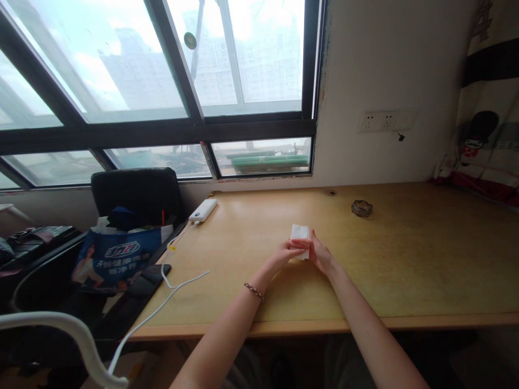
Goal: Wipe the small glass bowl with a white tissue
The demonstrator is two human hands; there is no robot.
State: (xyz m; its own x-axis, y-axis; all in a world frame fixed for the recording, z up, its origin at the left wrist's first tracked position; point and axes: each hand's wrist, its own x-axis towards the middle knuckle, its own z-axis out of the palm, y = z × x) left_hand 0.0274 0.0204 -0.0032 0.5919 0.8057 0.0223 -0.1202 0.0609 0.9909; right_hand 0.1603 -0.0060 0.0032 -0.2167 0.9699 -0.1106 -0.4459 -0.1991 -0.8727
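Note:
A small white folded tissue or cloth is between my two hands, over the middle of the wooden table. My left hand, with a beaded bracelet on its wrist, reaches across the front of the white piece, fingers together and closed on it. At its right edge is my right hand, thumb raised and fingers curving behind or under the piece, partly hidden. The hands nearly touch each other.
On the yellowish table, a dark woven ring-shaped object lies at the back right. A white power bank with a white cable lies at the left edge. A black chair holds a blue bag.

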